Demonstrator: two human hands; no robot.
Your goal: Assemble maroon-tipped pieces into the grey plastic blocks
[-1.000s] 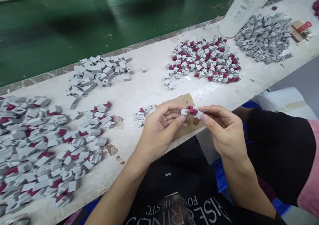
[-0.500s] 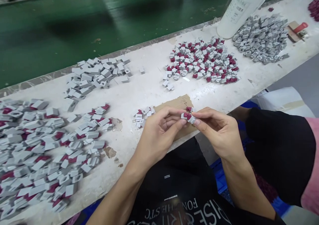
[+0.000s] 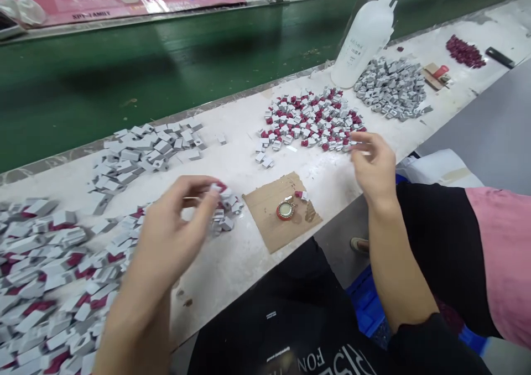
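Observation:
My left hand (image 3: pixel 182 220) pinches a small grey-and-maroon piece (image 3: pixel 218 187) between thumb and fingertips, over a small cluster of similar pieces (image 3: pixel 224 220). My right hand (image 3: pixel 373 162) is at the right edge of a pile of grey-and-maroon pieces (image 3: pixel 311 120); its thumb and fingers are apart and nothing shows between them. Between the hands lies a cardboard piece (image 3: pixel 269 223), bearing a round metal cap (image 3: pixel 285 210) and one maroon-and-grey piece (image 3: pixel 301 195).
Grey blocks (image 3: pixel 141 154) lie at the left back, with a large grey-and-maroon heap (image 3: pixel 50 275) in front. A white bottle (image 3: pixel 360 43) stands behind small grey parts (image 3: pixel 392 87). Farther right are maroon parts (image 3: pixel 464 51). A person's pink-and-black sleeve (image 3: pixel 448 242) is at right.
My hands have moved apart, the left one carrying a piece to the small cluster, the right one to the pile's edge. The cardboard and metal cap are now uncovered. The view has shifted.

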